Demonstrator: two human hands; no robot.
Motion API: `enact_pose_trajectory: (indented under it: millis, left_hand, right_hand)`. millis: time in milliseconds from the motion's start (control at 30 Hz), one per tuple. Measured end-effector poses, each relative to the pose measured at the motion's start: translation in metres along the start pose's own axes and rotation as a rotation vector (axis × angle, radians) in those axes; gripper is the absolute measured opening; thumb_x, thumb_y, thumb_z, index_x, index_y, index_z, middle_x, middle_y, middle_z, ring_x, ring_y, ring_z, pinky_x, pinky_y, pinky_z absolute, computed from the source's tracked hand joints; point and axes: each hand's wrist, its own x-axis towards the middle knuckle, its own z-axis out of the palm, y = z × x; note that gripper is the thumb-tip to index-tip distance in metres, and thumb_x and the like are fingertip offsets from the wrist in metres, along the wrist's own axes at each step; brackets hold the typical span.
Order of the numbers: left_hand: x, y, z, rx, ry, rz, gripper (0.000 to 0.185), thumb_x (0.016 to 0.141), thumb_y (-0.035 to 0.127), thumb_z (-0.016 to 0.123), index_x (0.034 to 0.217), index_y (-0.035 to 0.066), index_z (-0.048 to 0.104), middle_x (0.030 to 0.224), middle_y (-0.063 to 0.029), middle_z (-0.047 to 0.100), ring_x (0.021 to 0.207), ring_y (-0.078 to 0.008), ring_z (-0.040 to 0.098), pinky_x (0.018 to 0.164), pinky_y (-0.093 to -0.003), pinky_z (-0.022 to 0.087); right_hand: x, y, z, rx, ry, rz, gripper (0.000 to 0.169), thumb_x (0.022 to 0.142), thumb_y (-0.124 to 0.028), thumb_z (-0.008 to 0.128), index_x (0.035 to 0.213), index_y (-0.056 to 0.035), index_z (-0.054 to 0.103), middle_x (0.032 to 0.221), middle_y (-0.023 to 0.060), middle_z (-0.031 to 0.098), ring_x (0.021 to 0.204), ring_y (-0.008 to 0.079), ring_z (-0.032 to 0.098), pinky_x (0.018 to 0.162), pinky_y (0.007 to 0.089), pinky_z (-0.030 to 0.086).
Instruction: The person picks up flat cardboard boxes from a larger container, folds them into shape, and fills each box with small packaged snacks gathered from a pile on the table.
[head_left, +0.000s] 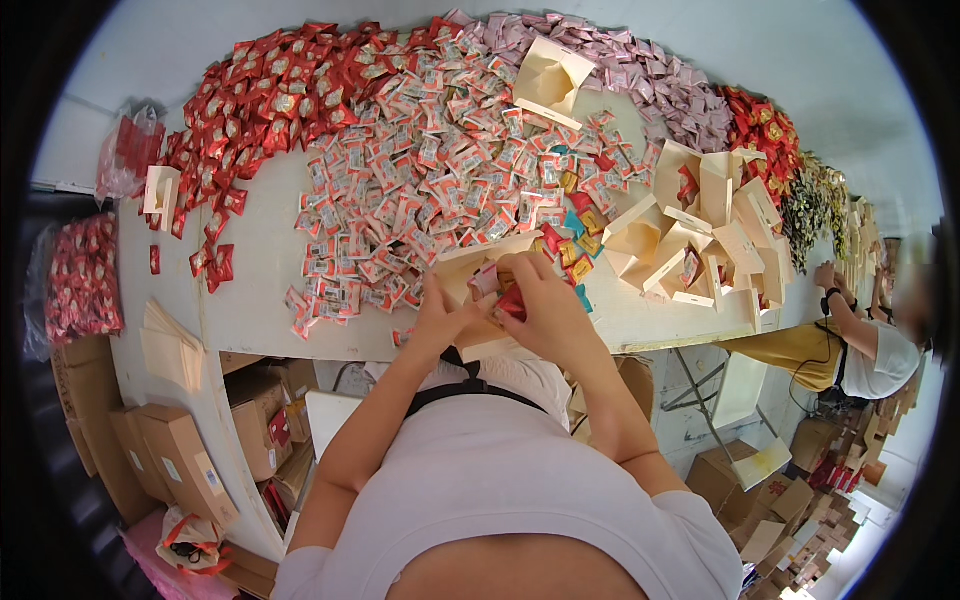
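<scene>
Before me at the table's front edge is an unlidded cream paperboard box (469, 262). My left hand (441, 319) grips its left side, the thumb reaching over the inside. Within the box's opening, my right hand (546, 309) pinches a shiny red wrapped packet (512, 303). A pale pink packet (486, 278) shows between the two hands, near the left thumb; whether a finger holds it is unclear. The fingers hide most of the box's inside. Just beyond the box spreads a heap of white-and-orange packets (420, 172). Gold, red and teal packets (577, 247) lie right of my right hand.
Red packets (277, 97) and pink packets (600, 52) are heaped along the back. Several cream boxes (694, 232), some holding packets, crowd the right; another box (553, 79) rests on the heap. Flat card sheets (172, 349) lie left. A co-worker (862, 337) stands far right.
</scene>
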Motion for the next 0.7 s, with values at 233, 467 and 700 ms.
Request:
enact_pose_trajectory:
  millis: [233, 467, 700]
  left_hand:
    - [0.003, 0.0, 0.0, 0.007, 0.033, 0.042, 0.083, 0.071, 0.017, 0.069, 0.131, 0.004, 0.014, 0.121, -0.0121, 0.038, 0.112, -0.0192, 0.042, 0.088, -0.0308, 0.043]
    - [-0.003, 0.008, 0.004, 0.028, 0.099, 0.018, 0.061, 0.072, 0.012, 0.063, 0.119, 0.008, 0.025, 0.096, -0.0037, 0.042, 0.088, -0.0112, 0.043, 0.08, -0.0269, 0.041]
    - [0.007, -0.008, -0.001, 0.048, 0.104, 0.138, 0.076, 0.068, 0.007, 0.067, 0.127, 0.004, 0.019, 0.115, -0.0133, 0.04, 0.105, -0.0193, 0.045, 0.083, -0.0308, 0.045]
  right_hand:
    - [0.001, 0.006, -0.006, -0.017, 0.242, -0.05, 0.048, 0.065, -0.009, 0.069, 0.106, -0.004, 0.045, 0.104, 0.015, 0.045, 0.091, 0.0332, 0.051, 0.073, 0.0377, 0.046]
    - [-0.008, 0.007, -0.007, -0.08, 0.049, -0.019, 0.05, 0.066, -0.011, 0.069, 0.107, -0.0018, 0.042, 0.104, 0.0159, 0.043, 0.085, 0.0344, 0.054, 0.068, 0.0389, 0.047]
    - [-0.016, 0.01, -0.002, -0.16, 0.113, 0.137, 0.048, 0.067, -0.015, 0.07, 0.103, -0.0002, 0.042, 0.098, 0.0179, 0.045, 0.077, 0.0359, 0.056, 0.061, 0.0398, 0.047]
